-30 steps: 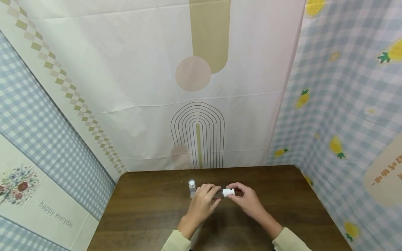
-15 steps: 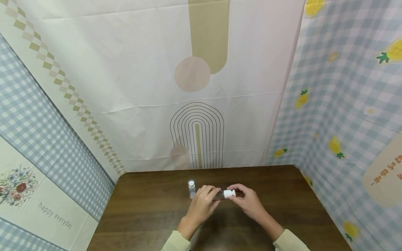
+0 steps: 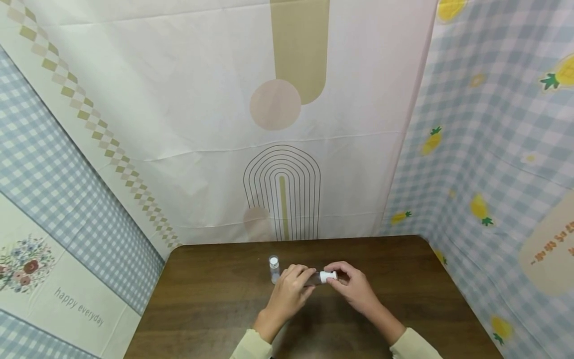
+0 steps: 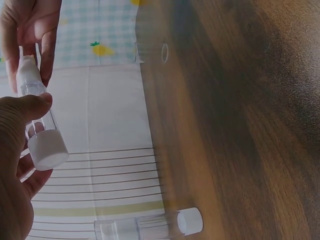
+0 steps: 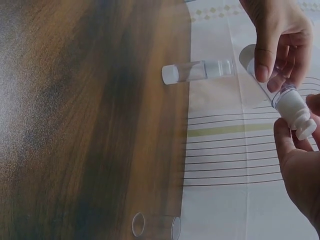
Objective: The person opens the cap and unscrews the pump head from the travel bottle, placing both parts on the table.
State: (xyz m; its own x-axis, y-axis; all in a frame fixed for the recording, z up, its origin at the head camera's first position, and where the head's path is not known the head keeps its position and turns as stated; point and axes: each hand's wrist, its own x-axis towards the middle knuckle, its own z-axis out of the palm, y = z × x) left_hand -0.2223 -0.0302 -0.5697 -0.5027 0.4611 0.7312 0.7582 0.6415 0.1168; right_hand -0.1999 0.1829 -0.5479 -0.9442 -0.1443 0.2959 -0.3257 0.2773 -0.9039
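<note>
My left hand (image 3: 291,289) grips the clear body of a pump bottle (image 4: 47,150), which lies nearly sideways above the table in the head view. Its white base shows in the left wrist view. At the other end, the fingers and thumb of my right hand (image 3: 356,290) pinch the white pump head (image 5: 292,107). A second clear bottle (image 3: 274,271) with a white base stands upright just beyond my left hand. In the right wrist view a clear open-ended cap (image 5: 157,227) stands on the table; in the head view my right hand mostly hides it.
The brown wooden table (image 3: 211,304) runs back to a white patterned cloth (image 3: 202,189). Checked cloth (image 3: 457,164) with pineapples hangs along the right side, and another checked cloth (image 3: 76,174) on the left.
The pump head and my right hand have shifted slightly to the right, and the head looks a little turned. My left hand keeps its grip on the body. The standing bottle stays put.
</note>
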